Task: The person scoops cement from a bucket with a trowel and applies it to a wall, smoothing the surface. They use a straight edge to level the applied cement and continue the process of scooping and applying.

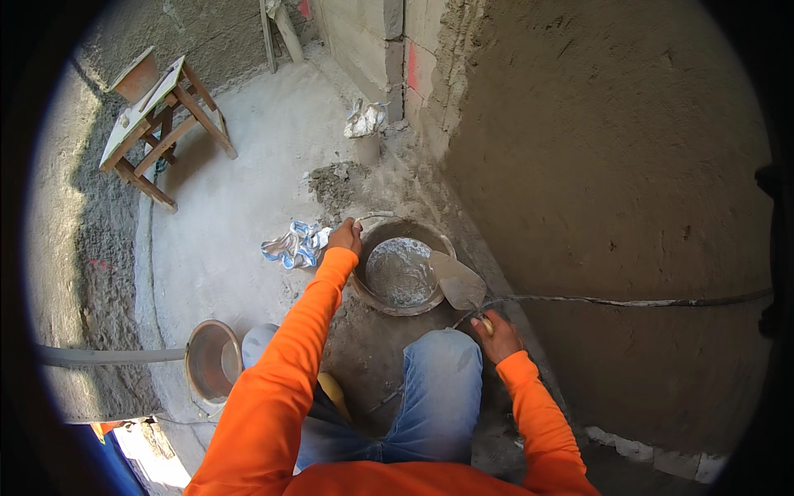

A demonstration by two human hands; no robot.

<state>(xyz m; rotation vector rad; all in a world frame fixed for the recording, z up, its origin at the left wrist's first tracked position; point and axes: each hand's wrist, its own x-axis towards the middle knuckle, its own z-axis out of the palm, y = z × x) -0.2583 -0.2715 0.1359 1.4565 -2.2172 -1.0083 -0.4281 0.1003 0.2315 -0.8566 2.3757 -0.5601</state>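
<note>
A round grey bucket [361,285] stands on the ground before my knees, its inside coated with wet grey mix [401,269]. My left hand [346,237] is closed at its upper left rim, where the bucket's handle [376,216] meets my fingers; whether I grip rim or handle is hard to tell. In my right hand [499,337] is a trowel, held by its pale handle. The trowel's broad, mortar-smeared blade [460,283] lies over the bucket's right rim, its tip reaching over the opening.
Crumpled white-and-blue bags [296,245] lie left of the bucket. Loose mortar [335,186] and a bag-topped container [367,132] are beyond it. A second bucket [212,360] tilts at lower left. A wooden bench [161,124] stands far left. A freshly plastered wall [612,207], crossed by a cable [620,301], rises right.
</note>
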